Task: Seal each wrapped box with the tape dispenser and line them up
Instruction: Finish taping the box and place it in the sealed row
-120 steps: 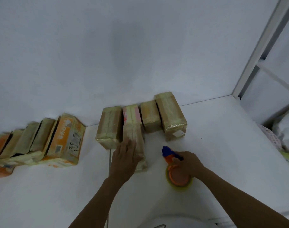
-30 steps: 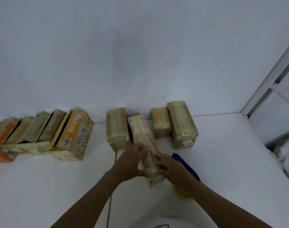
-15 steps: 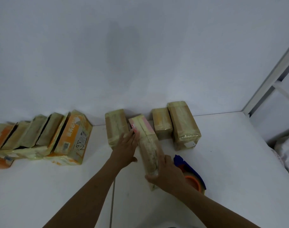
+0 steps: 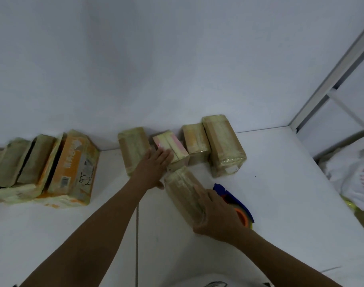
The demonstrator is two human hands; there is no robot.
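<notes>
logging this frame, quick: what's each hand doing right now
left hand: open, fingers flat on the pink-striped box
right hand: open, fingers laid straight along the front wrapped box

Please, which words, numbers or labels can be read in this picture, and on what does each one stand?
"5-2", handwritten, first sign uncertain: orange box.
White print and barcode label on it: blurred.
Red print on white bag: blurred.
Small label on rightmost wrapped box: unreadable.
</notes>
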